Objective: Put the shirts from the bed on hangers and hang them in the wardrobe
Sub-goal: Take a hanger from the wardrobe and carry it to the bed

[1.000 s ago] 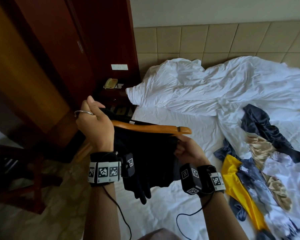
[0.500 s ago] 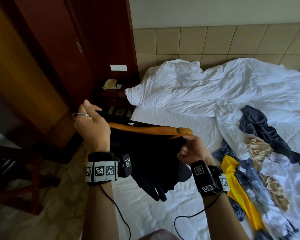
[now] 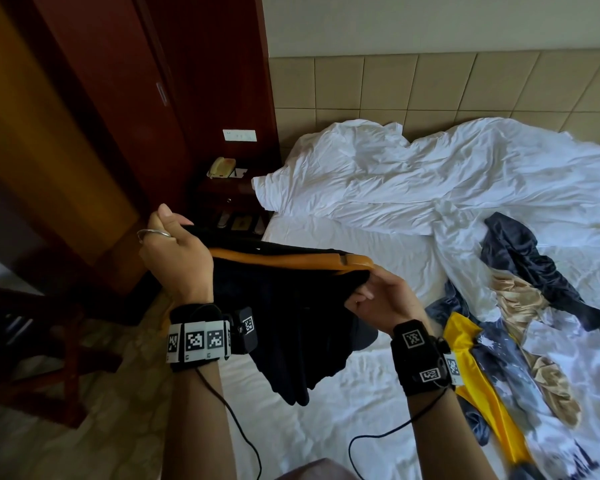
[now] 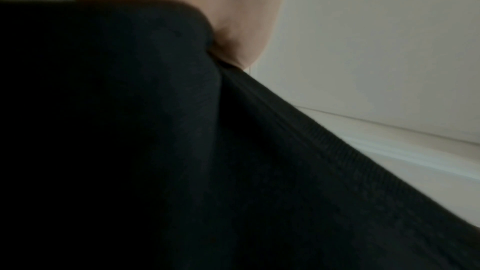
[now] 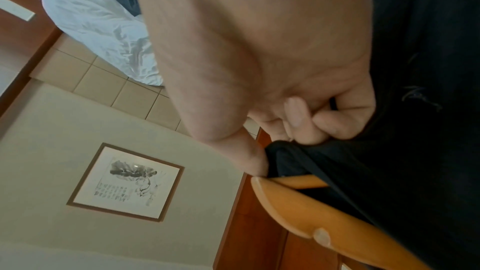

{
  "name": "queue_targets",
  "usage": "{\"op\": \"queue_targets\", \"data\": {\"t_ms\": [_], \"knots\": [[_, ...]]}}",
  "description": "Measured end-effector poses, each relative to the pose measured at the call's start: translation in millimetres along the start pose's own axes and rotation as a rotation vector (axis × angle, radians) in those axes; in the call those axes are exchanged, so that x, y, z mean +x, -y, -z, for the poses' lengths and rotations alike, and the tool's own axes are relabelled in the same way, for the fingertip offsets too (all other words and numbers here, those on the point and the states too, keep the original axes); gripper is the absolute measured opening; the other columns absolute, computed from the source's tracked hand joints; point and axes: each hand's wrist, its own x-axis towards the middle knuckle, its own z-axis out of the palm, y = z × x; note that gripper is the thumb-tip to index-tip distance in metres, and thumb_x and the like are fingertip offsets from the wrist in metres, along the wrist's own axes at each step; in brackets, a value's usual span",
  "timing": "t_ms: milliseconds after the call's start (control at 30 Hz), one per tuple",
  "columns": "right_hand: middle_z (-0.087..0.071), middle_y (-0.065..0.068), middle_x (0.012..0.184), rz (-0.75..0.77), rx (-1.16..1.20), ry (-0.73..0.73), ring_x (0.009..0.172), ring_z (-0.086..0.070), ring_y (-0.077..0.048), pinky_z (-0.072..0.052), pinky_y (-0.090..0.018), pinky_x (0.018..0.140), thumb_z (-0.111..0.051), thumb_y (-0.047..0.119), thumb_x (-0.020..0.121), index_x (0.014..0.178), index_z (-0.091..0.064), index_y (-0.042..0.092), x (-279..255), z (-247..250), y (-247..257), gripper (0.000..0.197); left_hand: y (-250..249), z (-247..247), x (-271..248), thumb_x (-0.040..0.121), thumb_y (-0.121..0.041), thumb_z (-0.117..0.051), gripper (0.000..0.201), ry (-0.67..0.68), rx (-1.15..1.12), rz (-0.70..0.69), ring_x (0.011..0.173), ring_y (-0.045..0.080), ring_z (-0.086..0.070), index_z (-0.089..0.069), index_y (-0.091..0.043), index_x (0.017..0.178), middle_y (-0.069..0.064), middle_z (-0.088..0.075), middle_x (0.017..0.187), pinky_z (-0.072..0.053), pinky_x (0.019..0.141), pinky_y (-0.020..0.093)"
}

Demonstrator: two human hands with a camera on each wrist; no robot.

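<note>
An orange wooden hanger (image 3: 291, 259) is held level above the bed's edge, with a black shirt (image 3: 291, 323) draped under and around it. My left hand (image 3: 174, 244) grips the hanger's metal hook (image 3: 153, 233) together with the shirt's neck; in the left wrist view the black shirt (image 4: 182, 151) fills most of the picture under my thumb. My right hand (image 3: 371, 292) pinches the shirt's edge just below the hanger's right end. In the right wrist view, its fingers (image 5: 306, 128) bunch the black shirt (image 5: 389, 171) beside the bare hanger (image 5: 324, 213) tip.
The reddish-brown wardrobe (image 3: 101, 116) stands at left, and past it a nightstand with a phone (image 3: 222, 167). Several more shirts lie on the bed at right: dark navy (image 3: 534, 265), yellow (image 3: 482, 375), beige and printed white. A crumpled white duvet (image 3: 430, 181) covers the bed's head. A dark wooden rack (image 3: 32, 341) is at lower left.
My right hand has turned at the wrist and shifted its pinch on the shirt closer under the hanger's right end. The shirt's hanging part has swung a little. The left hand holds steady.
</note>
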Motion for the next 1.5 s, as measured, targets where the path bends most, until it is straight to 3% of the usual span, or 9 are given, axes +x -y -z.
{"op": "queue_targets", "data": {"t_ms": [100, 233, 433, 600, 767, 967, 1067, 1333, 1500], "knots": [[-0.052, 0.005, 0.079, -0.019, 0.022, -0.054, 0.060, -0.021, -0.008, -0.018, -0.023, 0.069, -0.070, 0.056, 0.089, 0.100, -0.078, 0.003, 1, 3, 1, 0.055, 3, 1, 1, 0.112, -0.036, -0.031, 0.049, 0.003, 0.045, -0.009, 0.084, 0.023, -0.065, -0.062, -0.009, 0.084, 0.008, -0.068, 0.088, -0.036, 0.060, 0.009], [-0.054, 0.005, 0.078, 0.056, -0.238, -0.147, 0.060, -0.043, -0.008, -0.033, -0.020, 0.054, -0.100, 0.034, 0.063, 0.093, -0.079, 0.012, 12, 8, -2, 0.042, -2, 0, -4, 0.112, -0.033, -0.032, 0.045, 0.010, 0.105, -0.025, 0.086, 0.025, -0.066, -0.060, -0.012, 0.084, 0.003, -0.064, 0.085, -0.039, 0.070, 0.020], [-0.062, 0.004, 0.075, 0.222, -0.632, -0.341, 0.063, -0.053, -0.006, -0.037, -0.017, 0.051, -0.077, 0.019, 0.090, 0.095, -0.076, 0.017, 10, 9, -1, 0.005, 1, 1, -5, 0.111, -0.034, -0.033, 0.046, 0.004, 0.156, -0.078, 0.079, 0.020, -0.065, -0.063, -0.012, 0.086, -0.001, -0.065, 0.082, -0.043, 0.071, 0.026], [-0.069, -0.002, 0.071, 0.401, -0.976, -0.567, 0.053, -0.059, -0.004, -0.042, -0.015, 0.050, -0.080, 0.006, 0.089, 0.093, -0.074, 0.005, 20, 4, -12, 0.007, -11, -7, -18, 0.112, -0.032, -0.034, 0.045, 0.022, 0.236, -0.182, 0.068, 0.014, -0.054, -0.065, -0.008, 0.088, -0.002, -0.060, 0.075, -0.031, 0.063, 0.018], [-0.075, 0.002, 0.067, 0.435, -1.221, -0.671, 0.066, -0.070, -0.013, -0.051, -0.030, 0.067, -0.083, 0.019, 0.084, 0.076, -0.076, 0.022, 30, 3, -23, 0.012, -22, -16, -29, 0.113, -0.030, -0.037, 0.042, 0.041, 0.292, -0.238, 0.064, 0.012, -0.052, -0.065, -0.009, 0.089, -0.007, -0.056, 0.072, -0.035, 0.060, 0.027], [-0.076, 0.009, 0.072, 0.418, -1.300, -0.436, 0.067, -0.070, -0.004, -0.050, -0.020, 0.064, -0.076, 0.019, 0.094, 0.087, -0.081, 0.018, 25, -31, -33, 0.009, -32, -24, -41, 0.113, -0.030, -0.037, 0.041, 0.122, 0.314, -0.269, 0.070, 0.020, -0.067, -0.065, -0.009, 0.091, 0.003, -0.071, 0.077, -0.032, 0.057, 0.020], [-0.071, 0.012, 0.066, 0.420, -1.147, -0.238, 0.056, -0.059, -0.001, -0.043, -0.014, 0.054, -0.069, 0.013, 0.101, 0.100, -0.080, 0.014, 21, -54, -40, 0.011, -39, -30, -52, 0.112, -0.034, -0.032, 0.044, 0.204, 0.335, -0.267, 0.072, 0.026, -0.068, -0.063, -0.010, 0.094, 0.007, -0.070, 0.079, -0.044, 0.057, 0.034], [-0.067, -0.006, 0.095, 0.407, -0.944, -0.185, 0.085, -0.059, -0.014, -0.046, -0.024, 0.068, -0.043, 0.050, 0.111, 0.118, -0.081, 0.021, 18, -70, -35, 0.048, -43, -50, -78, 0.112, -0.035, -0.036, 0.044, 0.456, 0.313, -0.354, 0.086, 0.020, -0.069, -0.072, -0.013, 0.102, 0.004, -0.075, 0.093, -0.028, 0.065, 0.018], [-0.074, -0.011, 0.113, 0.519, -0.977, -0.123, 0.096, -0.060, -0.017, -0.044, -0.034, 0.083, -0.030, 0.056, 0.112, 0.129, -0.074, 0.029, 11, -77, -32, 0.054, -39, -59, -85, 0.111, -0.041, -0.032, 0.045, 0.612, 0.183, -0.347, 0.094, 0.017, -0.068, -0.072, -0.020, 0.112, -0.003, -0.074, 0.103, -0.043, 0.073, 0.026]]}}
